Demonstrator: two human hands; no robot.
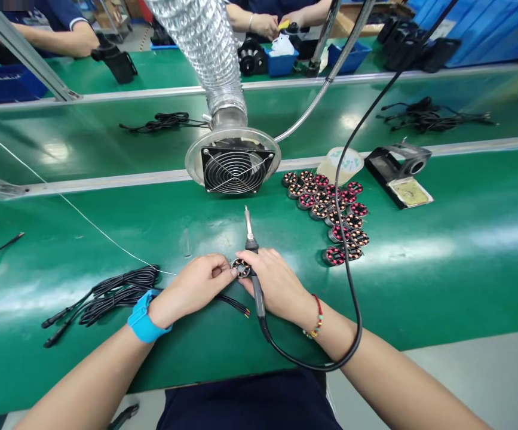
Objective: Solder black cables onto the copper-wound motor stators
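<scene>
Between my two hands is a small round motor part (241, 268) with a ring of dark coils. My left hand (202, 280), with a blue band on its wrist, pinches it from the left; a thin pale wire runs to these fingers. My right hand (276, 280) is closed round a soldering iron (259, 297), its metal tip pointing away from me, and its thumb touches the round part. Black cable ends with coloured wires (236, 304) lie just below my left hand. Coiled black cables (115, 295) rest on the green table (397, 298) to the left.
A fan (238, 170) under a silver duct (196, 42) hangs ahead. Several round coil parts (336, 233) and a tape roll (340, 164) lie right, near an iron stand (397, 173). The iron's black cord (351, 280) loops past my right forearm. People work across the bench.
</scene>
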